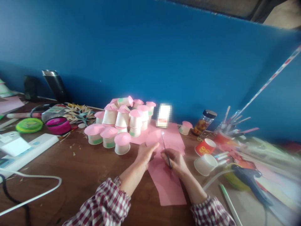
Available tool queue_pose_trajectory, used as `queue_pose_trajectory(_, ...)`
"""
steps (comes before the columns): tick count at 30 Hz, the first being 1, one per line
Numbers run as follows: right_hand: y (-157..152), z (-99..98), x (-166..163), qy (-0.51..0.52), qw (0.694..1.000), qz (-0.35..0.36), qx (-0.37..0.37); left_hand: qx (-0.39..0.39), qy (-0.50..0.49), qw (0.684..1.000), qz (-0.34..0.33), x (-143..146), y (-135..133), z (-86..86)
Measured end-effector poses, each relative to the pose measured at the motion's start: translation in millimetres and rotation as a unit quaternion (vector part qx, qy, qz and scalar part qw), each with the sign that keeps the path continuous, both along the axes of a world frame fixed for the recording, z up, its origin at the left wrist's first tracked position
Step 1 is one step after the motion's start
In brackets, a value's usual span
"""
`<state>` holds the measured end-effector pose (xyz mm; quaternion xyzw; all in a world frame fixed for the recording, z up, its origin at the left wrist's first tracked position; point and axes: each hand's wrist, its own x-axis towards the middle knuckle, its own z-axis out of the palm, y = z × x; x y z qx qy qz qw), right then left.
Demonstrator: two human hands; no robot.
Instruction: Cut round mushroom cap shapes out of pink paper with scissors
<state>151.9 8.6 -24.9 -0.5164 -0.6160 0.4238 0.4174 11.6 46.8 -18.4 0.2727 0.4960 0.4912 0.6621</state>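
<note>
hands at work over pink paper on a brown tabletop [101, 175]. the left hand [144, 154] reaches in with its thumb extended at the near edge of a pale pink piece [153, 137]; its fingers are partly hidden, so whether they pinch the paper cannot be told. the right hand [178, 160] is closed around a slim tool [169, 162], dark at the handle and bright along the shaft, which points away over the paper — its exact kind is unclear. the pink piece lies between the cup stack and the tool, above larger pink sheets [168, 191].

the paper should be light and pliable, easily creased or torn; a flat hold near the rim, thumb above and fingers below, would suit it better than a tight squeeze. the tool is probably stiff, best held by its dark part.

to the left, the pink-topped cups [122, 142] stand near the left hand and, being light, could topple if brushed. to the right, a white cup [205, 164] and a red cup [204, 146] limit sideways travel. the freest room — bare wood — lies beside the left forearm; the blue wall [141, 62] bounds the far side.
</note>
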Motion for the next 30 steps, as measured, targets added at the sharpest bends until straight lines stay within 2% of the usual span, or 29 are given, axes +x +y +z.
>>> queue_pose_trajectory(6,1.1,-2.3,1.7,-0.015,1.000,-0.001,0.025,0.018,0.004,1.000,0.013,0.7,-5.1,1.8)
queue_pose_trajectory(14,1.0,-2.0,1.1,-0.033,0.999,-0.009,0.038,-0.002,0.018,1.000,0.019,0.9,-5.1,5.4)
queue_pose_trajectory(30,0.9,-0.5,1.0,-0.056,0.997,-0.014,0.041,-0.006,0.013,1.000,0.022,-0.8,-3.5,5.4)
